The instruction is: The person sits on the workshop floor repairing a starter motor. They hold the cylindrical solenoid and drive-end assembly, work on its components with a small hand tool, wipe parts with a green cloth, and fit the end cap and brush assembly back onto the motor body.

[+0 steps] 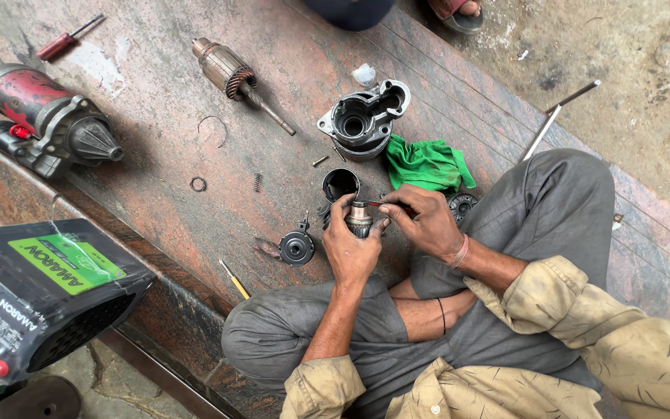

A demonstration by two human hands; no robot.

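Reddish stone slab [157,155] bears armature [230,76], housing [362,118], green rag [426,164] (crumpled).

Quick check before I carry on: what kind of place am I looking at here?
Most likely an informal auto-electrical repair spot, worked on a stone slab beside bare ground. Signs: a stripped starter housing, a loose armature, a whole starter motor and a car battery.

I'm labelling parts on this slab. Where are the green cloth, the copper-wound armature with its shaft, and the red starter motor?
Green cloth [426,164], head view, middle of the crumpled fabric.
Copper-wound armature [225,71], head view, its ribbed core.
Red starter motor [29,97], head view, top of the red casing.
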